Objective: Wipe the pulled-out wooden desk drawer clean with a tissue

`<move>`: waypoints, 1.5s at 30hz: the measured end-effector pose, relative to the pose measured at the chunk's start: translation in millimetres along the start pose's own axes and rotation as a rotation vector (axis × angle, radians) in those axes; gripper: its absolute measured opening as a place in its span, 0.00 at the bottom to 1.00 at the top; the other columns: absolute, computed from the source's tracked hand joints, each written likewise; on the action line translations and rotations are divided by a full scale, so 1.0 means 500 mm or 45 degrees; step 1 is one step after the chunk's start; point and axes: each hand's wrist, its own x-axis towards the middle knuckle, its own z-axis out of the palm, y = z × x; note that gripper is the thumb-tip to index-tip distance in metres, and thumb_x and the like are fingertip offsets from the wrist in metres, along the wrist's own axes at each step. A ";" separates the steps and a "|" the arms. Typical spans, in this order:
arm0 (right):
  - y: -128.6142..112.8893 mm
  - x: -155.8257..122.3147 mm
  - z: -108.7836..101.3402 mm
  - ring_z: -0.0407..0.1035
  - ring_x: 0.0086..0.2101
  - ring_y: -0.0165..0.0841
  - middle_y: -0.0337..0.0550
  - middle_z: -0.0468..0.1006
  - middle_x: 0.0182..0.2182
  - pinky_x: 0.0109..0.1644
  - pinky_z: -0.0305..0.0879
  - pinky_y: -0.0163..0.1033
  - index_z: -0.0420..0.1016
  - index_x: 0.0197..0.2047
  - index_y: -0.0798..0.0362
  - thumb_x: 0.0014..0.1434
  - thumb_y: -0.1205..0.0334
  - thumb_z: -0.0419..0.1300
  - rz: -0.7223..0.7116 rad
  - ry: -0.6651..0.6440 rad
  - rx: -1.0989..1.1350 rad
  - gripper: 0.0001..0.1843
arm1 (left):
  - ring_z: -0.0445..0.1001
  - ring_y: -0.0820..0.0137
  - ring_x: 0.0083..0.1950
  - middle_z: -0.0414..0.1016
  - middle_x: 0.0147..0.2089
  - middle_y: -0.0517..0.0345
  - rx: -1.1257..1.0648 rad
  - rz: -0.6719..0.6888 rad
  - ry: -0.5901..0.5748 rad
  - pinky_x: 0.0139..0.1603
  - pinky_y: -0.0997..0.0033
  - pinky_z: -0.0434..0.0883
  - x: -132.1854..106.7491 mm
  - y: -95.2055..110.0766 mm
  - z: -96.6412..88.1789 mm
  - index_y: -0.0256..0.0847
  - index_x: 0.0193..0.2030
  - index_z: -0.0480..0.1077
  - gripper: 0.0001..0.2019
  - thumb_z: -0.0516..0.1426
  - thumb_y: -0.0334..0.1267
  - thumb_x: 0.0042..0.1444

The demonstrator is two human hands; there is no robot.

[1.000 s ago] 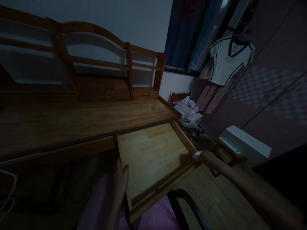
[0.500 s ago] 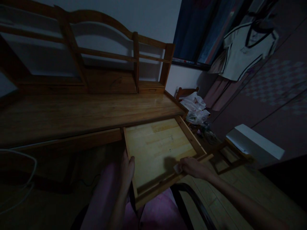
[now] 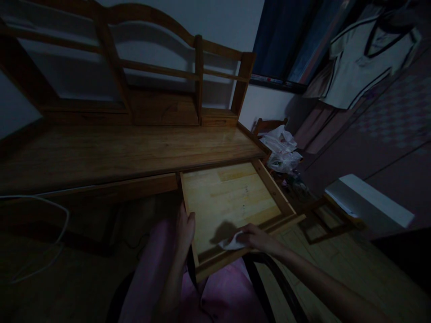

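1. Drawer (image 3: 232, 197): it stands pulled out of the desk (image 3: 117, 152) toward the person. It is a shallow rectangular tray with a pale plank floor and low wooden walls. Its depth runs from 12 o'clock at the desk to 6 o'clock at the person's lap. Only the cloth lies in it.
2. Left hand (image 3: 186, 228): it is closed over the drawer's 9 o'clock side wall, near the front corner. How each finger lies is lost in the dim light.
3. Right hand (image 3: 261, 237): its fingers are curled down on a small white cloth (image 3: 230, 243), which is soft and crumpled. The hand presses the cloth onto the drawer floor just inside the front wall, at about 5 o'clock of the drawer's middle.
4. Governing relation: the cloth pokes out of the right hand toward 9 o'clock. The bare drawer floor lies from it toward 11 and 12 o'clock. The right hand is on the cloth; the left hand is near it but apart.
5. Surroundings:
   - The desk top is darker, smooth, varnished wood, with a slatted shelf unit (image 3: 198, 76) at its back.
   - Crinkled plastic bags (image 3: 281, 152) lie at 2 o'clock of the drawer.
   - A flat white box (image 3: 370, 199) lies at 3 o'clock.
   - A thin white cable (image 3: 50, 224) lies at 9 o'clock.
   - A light shirt (image 3: 367, 67) hangs at 1 o'clock.
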 end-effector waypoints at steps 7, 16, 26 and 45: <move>-0.014 0.017 0.054 0.63 0.28 0.28 0.35 0.71 0.24 0.32 0.55 0.32 0.80 0.35 0.57 0.62 0.52 0.56 -0.154 -0.048 -0.050 0.18 | 0.64 0.56 0.67 0.64 0.67 0.43 0.016 0.015 0.000 0.68 0.54 0.60 -0.013 0.021 -0.008 0.38 0.69 0.56 0.29 0.50 0.36 0.59; -0.023 0.022 0.055 0.74 0.39 0.33 0.38 0.82 0.39 0.43 0.65 0.33 0.83 0.43 0.50 0.52 0.59 0.69 -0.339 -0.229 -0.103 0.14 | 0.62 0.57 0.69 0.63 0.69 0.45 -0.002 0.024 -0.003 0.69 0.54 0.59 -0.011 0.024 -0.008 0.39 0.70 0.55 0.30 0.51 0.34 0.59; -0.055 0.016 0.050 0.73 0.41 0.33 0.42 0.80 0.39 0.45 0.64 0.34 0.79 0.42 0.53 0.57 0.69 0.59 -0.453 0.013 -0.343 0.11 | 0.64 0.57 0.67 0.65 0.67 0.47 0.008 0.007 0.000 0.68 0.54 0.61 -0.015 0.033 -0.011 0.41 0.69 0.57 0.30 0.51 0.34 0.58; -0.061 0.005 0.101 0.77 0.39 0.34 0.43 0.82 0.38 0.41 0.64 0.33 0.76 0.48 0.51 0.67 0.59 0.56 -0.384 0.062 -0.567 0.11 | 0.63 0.56 0.68 0.64 0.68 0.45 0.010 -0.004 -0.004 0.69 0.54 0.60 -0.013 0.028 -0.010 0.40 0.71 0.54 0.31 0.51 0.34 0.59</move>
